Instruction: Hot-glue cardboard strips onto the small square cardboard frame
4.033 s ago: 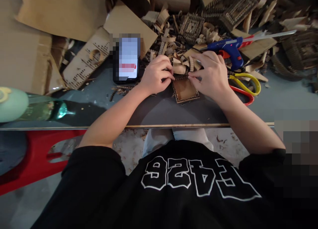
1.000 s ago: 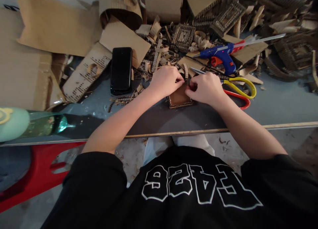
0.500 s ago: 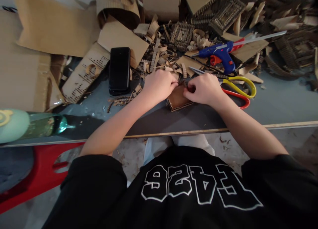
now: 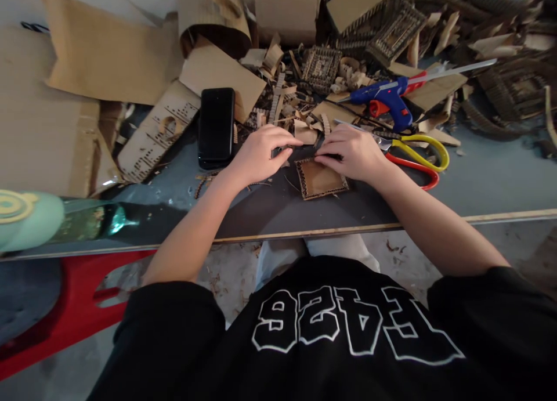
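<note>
Currently I am pinching a thin dark strip between my left hand and right hand, along the far edge of the cardboard square flat on the table; it risks buckling or shifting the square.

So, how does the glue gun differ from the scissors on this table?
The glue gun has a blue body with a red trigger; the scissors have one yellow and one red handle. The glue gun lies farther from the person, among cardboard scraps, while the scissors lie nearer, just beside the right hand. Neither hand holds either tool, and both rest on the table.
</note>
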Motion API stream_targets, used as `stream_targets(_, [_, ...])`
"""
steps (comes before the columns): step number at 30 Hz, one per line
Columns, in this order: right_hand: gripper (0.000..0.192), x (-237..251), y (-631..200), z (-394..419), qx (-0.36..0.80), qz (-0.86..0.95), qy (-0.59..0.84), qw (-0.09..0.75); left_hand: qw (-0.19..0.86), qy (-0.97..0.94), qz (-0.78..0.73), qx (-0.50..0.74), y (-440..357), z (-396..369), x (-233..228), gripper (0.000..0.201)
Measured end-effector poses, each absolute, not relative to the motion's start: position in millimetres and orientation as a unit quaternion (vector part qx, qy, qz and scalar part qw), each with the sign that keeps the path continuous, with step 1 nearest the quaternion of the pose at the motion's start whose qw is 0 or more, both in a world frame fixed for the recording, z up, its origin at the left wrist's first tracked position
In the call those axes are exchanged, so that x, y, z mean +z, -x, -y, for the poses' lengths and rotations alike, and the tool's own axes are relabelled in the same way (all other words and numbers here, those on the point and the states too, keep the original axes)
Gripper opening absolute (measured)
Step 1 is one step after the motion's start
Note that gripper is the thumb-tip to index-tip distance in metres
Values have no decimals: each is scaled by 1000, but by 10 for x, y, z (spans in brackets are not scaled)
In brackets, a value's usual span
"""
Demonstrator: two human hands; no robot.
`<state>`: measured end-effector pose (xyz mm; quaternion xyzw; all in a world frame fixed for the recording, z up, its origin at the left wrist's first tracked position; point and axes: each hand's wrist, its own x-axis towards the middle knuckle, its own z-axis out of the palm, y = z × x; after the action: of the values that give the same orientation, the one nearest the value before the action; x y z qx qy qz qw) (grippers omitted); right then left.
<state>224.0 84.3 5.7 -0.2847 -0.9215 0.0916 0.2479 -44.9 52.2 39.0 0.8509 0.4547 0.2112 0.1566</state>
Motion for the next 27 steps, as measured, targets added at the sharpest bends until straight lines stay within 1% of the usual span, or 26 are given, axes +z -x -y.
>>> stream_targets(2, [36,29,-2227,-851,93,917,277,273,146,-844,-464,227,478,-542,346,33])
stream_targets(4, [35,24,-2220,-849,84,906,283,304,116,-813,-506,262,501,-534,354,33])
stream_targets(7, [36,41,-2233,-831,51,865,347,359,73,-751,-588,293,531,-493,406,33])
stream_targets(10, [37,50,-2260,-795,29,818,406,407,56,-737,-619,266,553,-461,424,31])
stream_targets(12, [35,41,-2260,-760,39,816,385,429,51,-739,-624,247,561,-445,440,30])
stream_targets(16, [29,19,-2201,-683,46,852,295,430,47,-733,-624,265,533,-365,624,27])
stream_targets(18, [25,25,-2175,-657,31,853,287,434,18,-716,-632,294,502,-336,750,27])
stream_targets(20, [22,41,-2173,-647,17,838,308,450,-8,-698,-650,301,475,-374,807,25])
stream_targets(22, [22,59,-2195,-650,12,817,339,466,-2,-695,-667,268,456,-499,747,20])
stream_targets(24, [23,71,-2228,-664,26,811,354,466,22,-699,-681,218,435,-673,597,23])
stream_targets(27, [33,71,-2259,-694,44,833,333,441,40,-695,-701,151,380,-885,387,22])
